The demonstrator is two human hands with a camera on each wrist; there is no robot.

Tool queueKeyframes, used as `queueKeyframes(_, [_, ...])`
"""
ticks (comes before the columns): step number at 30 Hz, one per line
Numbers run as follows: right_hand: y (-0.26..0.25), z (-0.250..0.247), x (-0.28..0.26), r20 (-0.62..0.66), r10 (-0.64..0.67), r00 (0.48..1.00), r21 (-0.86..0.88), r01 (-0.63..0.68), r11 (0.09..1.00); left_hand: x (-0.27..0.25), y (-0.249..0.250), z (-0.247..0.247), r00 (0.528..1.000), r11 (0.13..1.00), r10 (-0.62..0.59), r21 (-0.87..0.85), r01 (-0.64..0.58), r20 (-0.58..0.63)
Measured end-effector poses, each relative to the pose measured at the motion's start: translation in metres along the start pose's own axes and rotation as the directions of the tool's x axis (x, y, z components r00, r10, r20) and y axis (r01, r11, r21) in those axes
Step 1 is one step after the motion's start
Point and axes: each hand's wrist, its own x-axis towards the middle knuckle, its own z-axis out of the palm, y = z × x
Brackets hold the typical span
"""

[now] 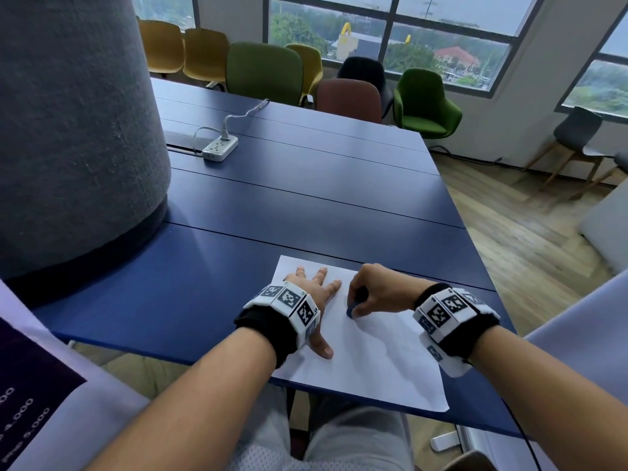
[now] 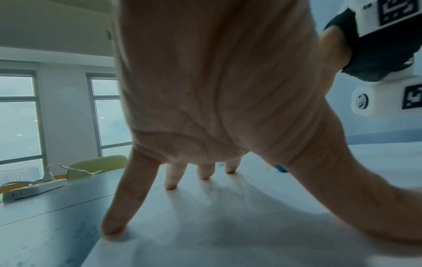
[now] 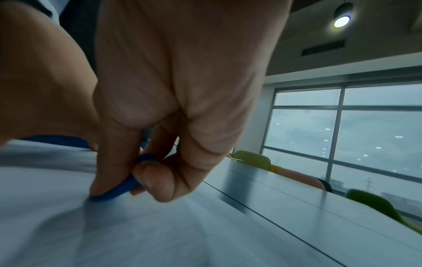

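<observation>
While my left hand [image 1: 314, 294] lies flat with its fingers spread on the white sheet of paper [image 1: 380, 365], my right hand [image 1: 377, 288] pinches a small blue piece [image 1: 351, 309] between thumb and fingertips. The piece's lower end touches the sheet, near my left forefinger. The sheet lies at the near edge of the dark blue table [image 1: 306, 205], whose top is crossed by long thin seams. Farther off on it sits a white power strip [image 1: 220, 148] with a plug and cord in it, close to a broad grey column [image 1: 74, 130] at my left. Beyond the far edge stand yellow, green, reddish-brown and dark chairs [image 1: 265, 73] below wide windows [image 1: 441, 35]. The floor [image 1: 509, 239] at my right is wood plank.
</observation>
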Motion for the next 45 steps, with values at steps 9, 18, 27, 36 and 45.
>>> queueKeyframes(9, [0.017,0.002,0.010,-0.182,0.059,0.982,0.084,-0.044,0.995,0.002,0.001,0.000,1.000,1.000,-0.014,0.012,0.014,0.017])
queueKeyframes(18, [0.022,-0.001,0.012,-0.220,0.088,0.972,0.111,-0.065,0.992,0.000,0.002,-0.001,1.000,1.000,-0.012,0.020,0.011,0.017])
queueKeyframes(27, [0.024,0.003,0.009,-0.239,0.101,0.966,0.142,-0.068,0.988,0.001,0.002,-0.002,1.000,0.999,-0.011,0.033,0.011,0.026])
queueKeyframes(36, [0.014,0.008,-0.001,-0.166,0.035,0.985,0.188,-0.003,0.982,0.002,0.001,0.000,1.000,0.999,-0.011,0.033,0.010,0.021])
queueKeyframes(45, [0.008,0.007,-0.005,-0.103,0.002,0.995,0.184,0.017,0.983,0.001,0.002,-0.002,1.000,0.999,-0.009,0.033,0.008,0.028])
